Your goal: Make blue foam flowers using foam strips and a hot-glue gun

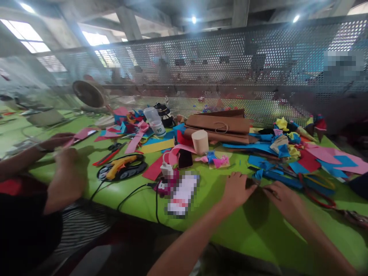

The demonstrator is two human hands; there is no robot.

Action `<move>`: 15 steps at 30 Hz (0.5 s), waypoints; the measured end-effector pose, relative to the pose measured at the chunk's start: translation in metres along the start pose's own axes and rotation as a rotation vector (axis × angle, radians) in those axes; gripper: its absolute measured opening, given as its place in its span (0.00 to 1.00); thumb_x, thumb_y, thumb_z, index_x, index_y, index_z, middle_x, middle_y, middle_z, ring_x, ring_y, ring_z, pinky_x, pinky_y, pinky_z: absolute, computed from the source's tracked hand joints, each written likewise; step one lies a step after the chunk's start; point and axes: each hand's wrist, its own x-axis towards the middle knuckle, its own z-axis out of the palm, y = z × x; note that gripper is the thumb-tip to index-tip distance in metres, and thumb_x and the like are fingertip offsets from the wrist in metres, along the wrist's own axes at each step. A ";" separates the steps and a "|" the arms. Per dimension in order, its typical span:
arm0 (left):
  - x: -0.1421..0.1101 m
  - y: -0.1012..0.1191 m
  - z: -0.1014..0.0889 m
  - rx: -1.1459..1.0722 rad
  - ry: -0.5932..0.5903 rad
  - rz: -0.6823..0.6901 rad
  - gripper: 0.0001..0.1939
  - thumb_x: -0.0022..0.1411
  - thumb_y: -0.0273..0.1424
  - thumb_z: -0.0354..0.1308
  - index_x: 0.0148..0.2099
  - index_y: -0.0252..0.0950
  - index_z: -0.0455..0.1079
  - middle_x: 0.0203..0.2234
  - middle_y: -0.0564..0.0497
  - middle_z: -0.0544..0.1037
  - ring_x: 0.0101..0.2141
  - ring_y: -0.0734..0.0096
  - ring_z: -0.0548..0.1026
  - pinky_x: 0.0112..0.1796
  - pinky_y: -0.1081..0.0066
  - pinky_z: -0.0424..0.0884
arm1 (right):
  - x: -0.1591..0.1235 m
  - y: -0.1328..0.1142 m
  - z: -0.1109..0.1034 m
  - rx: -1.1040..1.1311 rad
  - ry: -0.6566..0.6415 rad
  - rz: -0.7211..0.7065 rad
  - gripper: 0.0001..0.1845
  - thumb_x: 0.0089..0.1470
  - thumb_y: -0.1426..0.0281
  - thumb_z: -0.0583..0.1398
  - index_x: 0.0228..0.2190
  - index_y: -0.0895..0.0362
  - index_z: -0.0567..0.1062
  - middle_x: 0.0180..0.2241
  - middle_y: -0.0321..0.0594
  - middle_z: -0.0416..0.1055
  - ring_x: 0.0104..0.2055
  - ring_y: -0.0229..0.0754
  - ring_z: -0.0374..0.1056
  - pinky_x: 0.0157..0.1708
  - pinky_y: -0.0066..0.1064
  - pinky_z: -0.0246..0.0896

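Note:
My left hand and my right hand rest close together on the green table, fingers pinched on a small dark strip stretched between them. Blue felt strips lie just beyond my fingers. Red-handled scissors lie to the right of my right hand.
A co-worker's hands at the left hold a pink piece. A yellow glue gun, red scissors, a beige cup, brown paper bags, a phone and coloured felt scraps cover the table. A perforated metal screen stands behind.

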 end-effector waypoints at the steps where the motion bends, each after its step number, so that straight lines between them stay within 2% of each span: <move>1: 0.001 0.000 0.004 -0.020 0.003 -0.001 0.19 0.70 0.46 0.57 0.48 0.36 0.76 0.48 0.39 0.80 0.52 0.44 0.74 0.52 0.49 0.68 | 0.000 -0.002 0.003 -0.004 0.006 0.004 0.18 0.66 0.56 0.55 0.35 0.48 0.83 0.36 0.41 0.76 0.33 0.48 0.75 0.32 0.37 0.64; 6: 0.006 -0.002 0.014 -0.207 0.036 -0.056 0.14 0.66 0.36 0.64 0.50 0.35 0.73 0.47 0.39 0.81 0.50 0.46 0.77 0.51 0.52 0.70 | 0.002 -0.007 0.013 0.128 0.055 0.019 0.13 0.64 0.59 0.58 0.38 0.50 0.82 0.38 0.42 0.76 0.35 0.48 0.75 0.33 0.37 0.64; 9: 0.006 -0.001 0.018 -0.484 0.123 -0.084 0.13 0.62 0.28 0.66 0.49 0.37 0.70 0.45 0.43 0.82 0.46 0.54 0.79 0.47 0.59 0.72 | 0.003 -0.010 0.013 0.238 0.082 0.017 0.14 0.63 0.59 0.59 0.42 0.52 0.81 0.40 0.43 0.76 0.34 0.47 0.74 0.33 0.37 0.66; 11: 0.006 -0.001 0.021 -0.653 0.198 -0.055 0.16 0.60 0.24 0.66 0.48 0.38 0.69 0.44 0.47 0.82 0.43 0.60 0.79 0.45 0.63 0.72 | 0.003 -0.015 0.010 0.313 0.107 0.016 0.16 0.64 0.59 0.59 0.47 0.53 0.79 0.43 0.44 0.76 0.32 0.45 0.72 0.32 0.37 0.67; 13: 0.007 -0.002 0.022 -0.729 0.263 -0.023 0.19 0.57 0.24 0.68 0.49 0.38 0.69 0.43 0.48 0.82 0.42 0.62 0.79 0.45 0.65 0.72 | 0.001 -0.022 0.007 0.404 0.128 0.005 0.18 0.65 0.59 0.59 0.52 0.52 0.77 0.45 0.43 0.75 0.32 0.43 0.71 0.33 0.36 0.68; 15: 0.007 -0.006 0.021 -0.712 0.295 -0.016 0.20 0.57 0.25 0.70 0.50 0.38 0.70 0.43 0.47 0.81 0.43 0.61 0.78 0.46 0.64 0.72 | 0.000 -0.029 0.004 0.460 0.140 -0.010 0.20 0.66 0.60 0.59 0.56 0.50 0.75 0.47 0.43 0.75 0.32 0.43 0.70 0.33 0.35 0.68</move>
